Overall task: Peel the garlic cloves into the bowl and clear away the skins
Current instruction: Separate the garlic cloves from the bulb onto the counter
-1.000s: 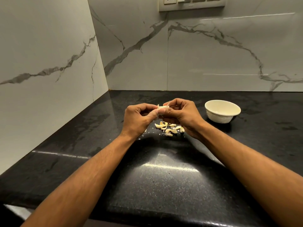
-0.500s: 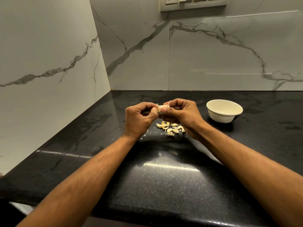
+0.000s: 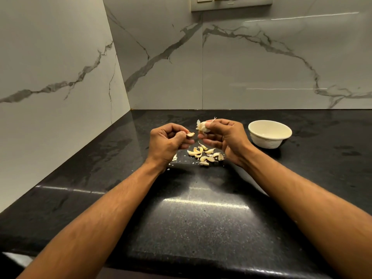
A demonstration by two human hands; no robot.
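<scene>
The shiny black speckled stone tabletop (image 3: 201,218) fills the low half of the view, and grey-veined white marble walls (image 3: 261,67) stand behind it and to the left. A strip of white wall switches (image 3: 231,3) sits at the top.

Two bare arms reach in from the bottom. The left hand (image 3: 167,143) and the right hand (image 3: 225,137) are held up over the tabletop. Half a second ago they were pressed together around one clove. Now they have pulled apart, with a small gap between them.

A round cream bowl (image 3: 269,133) stands on the tabletop just to the right of the right hand. I cannot see anything inside it from here.

Below the hands lies a little pile of pale yellow garlic cloves and skins (image 3: 205,154), with a few white flakes near the left wrist.

The right hand's grip is closed on a pale garlic clove with loose skin (image 3: 203,126), pinched between thumb and fingers. The left hand's grip is closed too, pinching a tiny dark bit (image 3: 190,135). It looks like the hard end of the clove, but it is too small to be sure.

So a piece has just come off. That likely means the skin is now loose, and this clove should soon be ready for the bowl. The rest of the pile is not yet done.
</scene>
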